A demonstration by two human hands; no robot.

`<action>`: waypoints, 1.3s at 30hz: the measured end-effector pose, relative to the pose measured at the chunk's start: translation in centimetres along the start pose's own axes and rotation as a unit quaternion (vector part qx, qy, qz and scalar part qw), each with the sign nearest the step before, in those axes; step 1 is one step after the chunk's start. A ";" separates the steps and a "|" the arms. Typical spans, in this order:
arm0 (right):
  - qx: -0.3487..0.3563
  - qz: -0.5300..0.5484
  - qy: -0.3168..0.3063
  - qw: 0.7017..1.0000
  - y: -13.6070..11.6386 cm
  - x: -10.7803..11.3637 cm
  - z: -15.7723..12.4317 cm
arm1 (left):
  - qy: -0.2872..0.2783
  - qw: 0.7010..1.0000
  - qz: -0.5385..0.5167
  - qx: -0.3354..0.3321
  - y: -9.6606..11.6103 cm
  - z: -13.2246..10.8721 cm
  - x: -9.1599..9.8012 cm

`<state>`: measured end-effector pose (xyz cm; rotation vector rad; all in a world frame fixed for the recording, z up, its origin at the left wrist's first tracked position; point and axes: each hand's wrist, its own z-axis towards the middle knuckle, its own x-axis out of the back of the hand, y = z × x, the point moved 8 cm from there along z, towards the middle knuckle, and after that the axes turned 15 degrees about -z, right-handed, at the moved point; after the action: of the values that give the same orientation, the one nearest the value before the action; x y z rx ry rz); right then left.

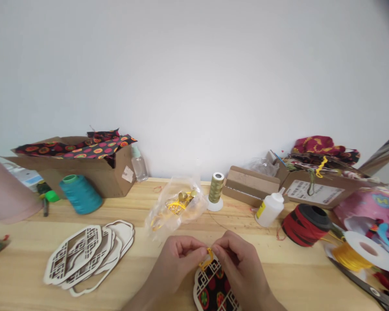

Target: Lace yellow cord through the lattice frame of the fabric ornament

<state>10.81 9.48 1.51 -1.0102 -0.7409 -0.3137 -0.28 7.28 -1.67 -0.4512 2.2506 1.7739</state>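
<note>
My left hand (185, 259) is closed, thumb and forefinger pinching a yellow cord (207, 260). Close beside it, my right hand (241, 263) pinches the same cord from the other side. The cord is looped at the top of a cut-out wooden frame (198, 285) backed with dark patterned fabric (210, 293). Part of the frame is hidden behind my right hand, and its lower end runs out of view. Beyond my hands lies a clear plastic bag (162, 216) with yellow cords and gold-coloured pieces in it.
Several loose wooden frames (74, 255) overlap at left. A teal thread cone (81, 194) lies before a fabric-filled box (116, 181). A gold thread spool (216, 190) and glue bottle (270, 210) stand farther back. At right are red ribbon (300, 226), a yellow cord spool (352, 257) and scissors (353, 276).
</note>
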 end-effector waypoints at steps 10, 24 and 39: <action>0.068 -0.013 0.027 0.997 -1.2 0.7 -0.3 | 0.020 1.000 0.004 -0.011 0.2 0.1 0.2; 0.028 -0.035 0.010 0.999 -0.3 0.2 0.2 | -0.007 0.998 0.051 -0.046 0.4 0.2 0.6; 0.044 -0.034 0.003 0.998 -0.1 0.1 0.2 | 0.004 0.998 0.043 -0.050 0.6 -0.4 0.0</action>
<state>10.75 9.67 1.72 -0.9014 -0.7778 -0.3407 -0.49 7.00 -1.04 -0.3856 2.2256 1.9362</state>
